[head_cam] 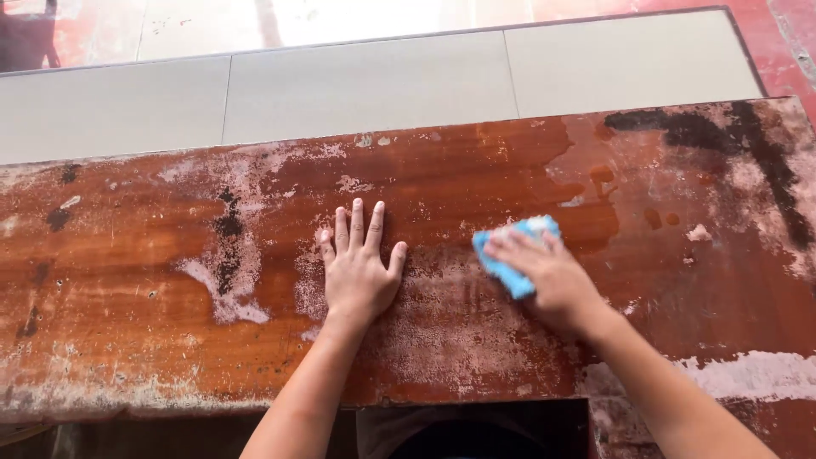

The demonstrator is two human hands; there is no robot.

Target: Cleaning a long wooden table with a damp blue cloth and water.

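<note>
A long wooden board [442, 280] with a worn, reddish varnish runs left to right across the view, blotched with white residue and dark stains. The left hand [357, 272] lies flat on the board near its middle, palm down, fingers straight and slightly spread, holding nothing — it seems to brace. Just to its right, apart from it, the right hand [544, 268] presses a small blue cloth [514, 255] onto the board; the fingers are bent over the cloth, so it is pinned under them rather than pinched up. The cloth shows past the fingertips on the side toward the left hand and toward the board's far edge, and its long side slants across the board. The right hand alone touches it. The board looks darker and wetter beyond the cloth, toward the far edge, while the near side below both hands is chalky white. Beyond the board's far edge lie pale grey floor tiles [365, 85]; at its near edge is a dark opening [476, 433].
</note>
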